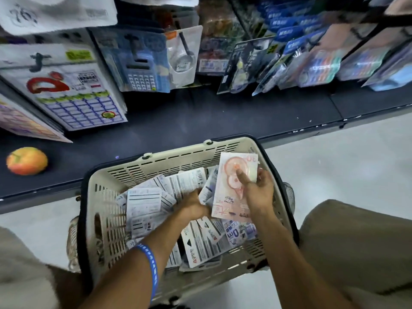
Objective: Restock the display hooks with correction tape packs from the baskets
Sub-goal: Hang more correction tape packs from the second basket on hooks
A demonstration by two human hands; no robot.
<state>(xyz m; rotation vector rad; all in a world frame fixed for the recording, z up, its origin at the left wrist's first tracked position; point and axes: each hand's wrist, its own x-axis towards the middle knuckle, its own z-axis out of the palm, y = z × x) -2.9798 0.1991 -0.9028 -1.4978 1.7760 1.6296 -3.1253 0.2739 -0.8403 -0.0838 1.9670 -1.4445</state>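
While my right hand (256, 192) grips a pink pack (231, 186), my left hand (191, 204) digs among packs in the basket (156, 161); its grasp I cannot tell.

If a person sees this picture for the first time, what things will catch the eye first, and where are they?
In the middle stands a cream basket full of white packs. Over it the right hand holds up a pink pack, while the left hand reaches down among the packs. At far left an orange ball lies on the dark shelf.
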